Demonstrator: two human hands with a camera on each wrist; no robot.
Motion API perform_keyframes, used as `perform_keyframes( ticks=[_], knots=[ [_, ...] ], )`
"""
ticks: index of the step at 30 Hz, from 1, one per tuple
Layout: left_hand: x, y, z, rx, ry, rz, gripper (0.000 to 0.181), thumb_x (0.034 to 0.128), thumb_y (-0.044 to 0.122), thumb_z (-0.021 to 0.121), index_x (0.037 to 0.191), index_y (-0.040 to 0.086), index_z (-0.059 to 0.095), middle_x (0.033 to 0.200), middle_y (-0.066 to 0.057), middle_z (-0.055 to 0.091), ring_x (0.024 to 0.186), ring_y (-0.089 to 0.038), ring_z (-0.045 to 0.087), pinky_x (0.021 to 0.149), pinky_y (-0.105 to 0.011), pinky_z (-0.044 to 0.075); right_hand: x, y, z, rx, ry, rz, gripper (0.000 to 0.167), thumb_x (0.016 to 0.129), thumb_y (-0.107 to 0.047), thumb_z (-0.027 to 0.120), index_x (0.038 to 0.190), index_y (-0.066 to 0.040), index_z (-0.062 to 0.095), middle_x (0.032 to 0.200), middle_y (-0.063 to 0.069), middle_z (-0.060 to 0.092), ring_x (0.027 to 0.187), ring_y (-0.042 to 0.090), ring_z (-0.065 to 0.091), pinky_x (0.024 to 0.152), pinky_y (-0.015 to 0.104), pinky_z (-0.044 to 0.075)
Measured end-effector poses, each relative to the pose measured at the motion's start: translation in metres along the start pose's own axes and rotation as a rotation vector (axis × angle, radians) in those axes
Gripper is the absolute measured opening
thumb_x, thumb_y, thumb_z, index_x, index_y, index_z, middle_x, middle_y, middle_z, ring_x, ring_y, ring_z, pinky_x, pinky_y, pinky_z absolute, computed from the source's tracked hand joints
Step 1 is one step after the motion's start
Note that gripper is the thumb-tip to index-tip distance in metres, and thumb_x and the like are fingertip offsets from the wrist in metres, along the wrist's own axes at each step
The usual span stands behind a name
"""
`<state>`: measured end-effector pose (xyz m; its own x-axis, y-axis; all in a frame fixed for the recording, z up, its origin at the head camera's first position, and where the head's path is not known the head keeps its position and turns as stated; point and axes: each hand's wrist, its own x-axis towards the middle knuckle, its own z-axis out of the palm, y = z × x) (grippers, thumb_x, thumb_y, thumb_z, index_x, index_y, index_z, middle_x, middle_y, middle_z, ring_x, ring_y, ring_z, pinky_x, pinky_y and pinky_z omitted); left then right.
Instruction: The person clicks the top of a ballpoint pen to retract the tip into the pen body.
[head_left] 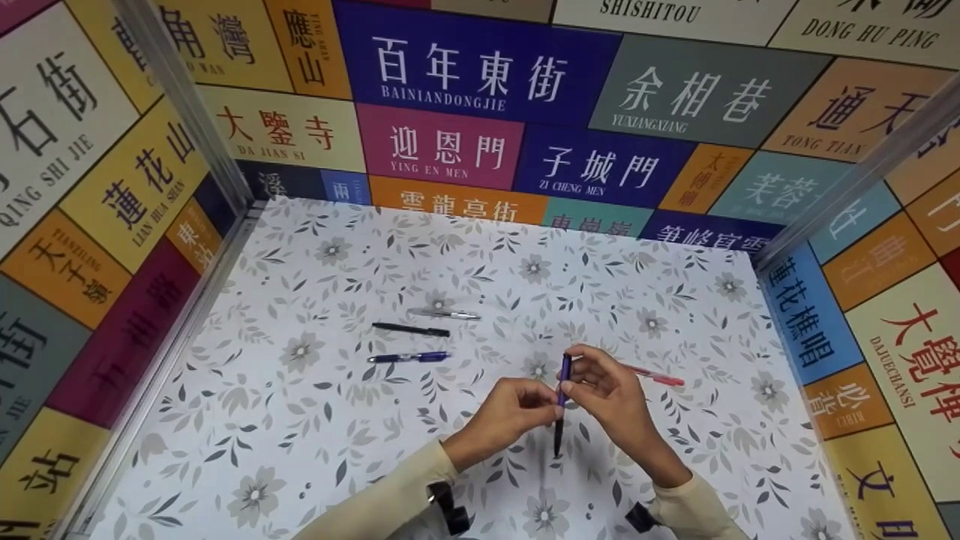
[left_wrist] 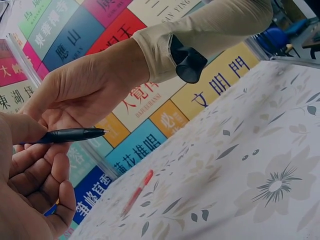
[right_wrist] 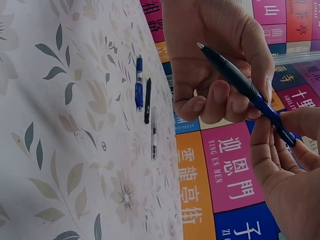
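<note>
Between both hands a blue pen (head_left: pixel 561 401) with a dark front half is held above the table, tip pointing down toward the person. My left hand (head_left: pixel 517 412) pinches its middle between thumb and fingers. Near the pen's back end, my right hand (head_left: pixel 611 386) grips it with thumb and fingertips. The right wrist view shows the pen (right_wrist: pixel 235 75) with its metal tip out. Beyond the right hand, a red pen (head_left: pixel 664 378) lies on the table, partly hidden by that hand in the head view.
Left of the hands lie a blue pen (head_left: pixel 409 358), a black pen (head_left: pixel 411 329) and a clear pen (head_left: pixel 444 313), roughly side by side. They rest on a white flower-patterned tabletop (head_left: pixel 315 420). Colourful panels (head_left: pixel 480 67) with characters wall in the back and sides.
</note>
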<state>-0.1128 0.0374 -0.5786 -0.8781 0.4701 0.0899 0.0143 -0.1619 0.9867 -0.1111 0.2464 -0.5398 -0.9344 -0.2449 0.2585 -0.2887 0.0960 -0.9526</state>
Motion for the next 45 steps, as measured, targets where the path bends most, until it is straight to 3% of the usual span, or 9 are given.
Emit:
perform_keyframes(
  ticks=[12, 19, 29, 36, 45],
  knots=[
    [0.001, 0.001, 0.001, -0.023, 0.010, -0.027, 0.014, 0.0963, 0.002, 0.077, 0.104, -0.009, 0.078, 0.085, 0.007, 0.074, 0.076, -0.005, 0.067, 0.072, -0.023, 0.058, -0.001, 0.006, 0.000, 0.016, 0.010, 0.006, 0.050, 0.098, 0.013, 0.074, 0.145, 0.002, 0.062, 0.106, 0.032, 0.069, 0.095, 0.023, 0.076, 0.079, 0.029, 0.063],
    [0.001, 0.001, 0.001, -0.026, -0.001, -0.049, 0.014, 0.0960, 0.001, 0.076, 0.106, -0.008, 0.077, 0.089, 0.007, 0.075, 0.081, -0.006, 0.070, 0.076, -0.022, 0.059, -0.001, 0.007, -0.001, 0.018, 0.007, -0.020, 0.051, 0.098, 0.014, 0.073, 0.146, 0.004, 0.061, 0.107, 0.027, 0.071, 0.097, 0.023, 0.075, 0.083, 0.028, 0.063],
    [0.000, 0.000, -0.002, -0.042, -0.050, -0.031, 0.018, 0.0964, -0.004, 0.073, 0.112, -0.012, 0.075, 0.091, 0.006, 0.075, 0.084, -0.006, 0.070, 0.078, -0.022, 0.058, -0.002, 0.007, -0.001, 0.034, 0.002, -0.029, 0.052, 0.098, 0.015, 0.072, 0.148, 0.009, 0.058, 0.107, 0.029, 0.069, 0.095, 0.021, 0.076, 0.083, 0.030, 0.064],
    [0.000, -0.001, -0.002, -0.055, -0.037, -0.048, 0.017, 0.0952, -0.005, 0.075, 0.111, -0.010, 0.076, 0.091, 0.004, 0.076, 0.084, -0.007, 0.070, 0.078, -0.022, 0.058, -0.002, 0.010, -0.001, 0.038, 0.013, -0.024, 0.052, 0.098, 0.014, 0.073, 0.148, 0.009, 0.058, 0.108, 0.027, 0.070, 0.096, 0.020, 0.075, 0.083, 0.030, 0.064],
    [0.004, -0.002, -0.008, 0.040, -0.035, -0.010, 0.015, 0.0969, -0.001, 0.075, 0.110, -0.008, 0.075, 0.097, 0.000, 0.075, 0.089, -0.006, 0.070, 0.081, -0.023, 0.058, -0.003, 0.013, -0.002, 0.001, 0.022, -0.014, 0.053, 0.101, 0.013, 0.070, 0.152, 0.008, 0.056, 0.109, 0.026, 0.071, 0.095, 0.022, 0.075, 0.084, 0.031, 0.064]
  ],
)
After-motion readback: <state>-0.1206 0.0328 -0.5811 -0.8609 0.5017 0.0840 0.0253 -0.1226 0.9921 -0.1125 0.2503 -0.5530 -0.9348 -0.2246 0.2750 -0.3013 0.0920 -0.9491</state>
